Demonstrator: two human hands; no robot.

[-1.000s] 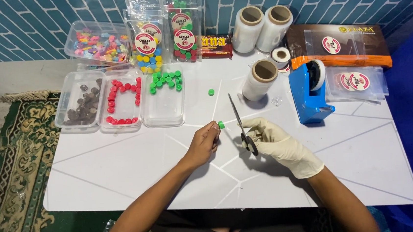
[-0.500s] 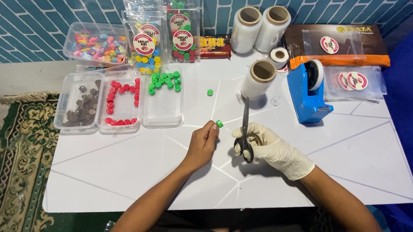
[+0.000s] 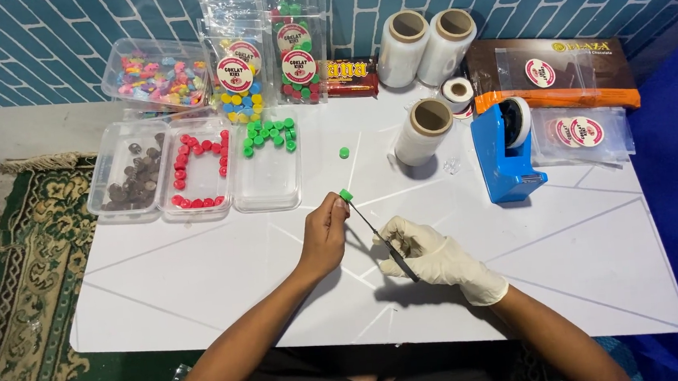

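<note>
My bare left hand (image 3: 323, 237) pinches a small green cap-shaped piece (image 3: 346, 195) at its fingertips above the white table (image 3: 203, 306). My right hand (image 3: 433, 257), in a white glove, holds black scissors (image 3: 383, 239) whose blades point up-left and reach the green piece. Another loose green piece (image 3: 344, 153) lies on the table further back. A clear tray (image 3: 267, 172) behind it holds several green pieces at its far end.
Clear trays of red pieces (image 3: 196, 171) and brown pieces (image 3: 130, 179) sit at left, a tub of mixed colours (image 3: 154, 74) and filled bags (image 3: 266, 59) behind. Film rolls (image 3: 423, 131), a blue tape dispenser (image 3: 505, 151) and label packs (image 3: 580, 131) stand at right.
The scissors swung from upright to pointing up-left, with the tips now at the green piece. My right hand dropped a little toward me. My left hand stayed put.
</note>
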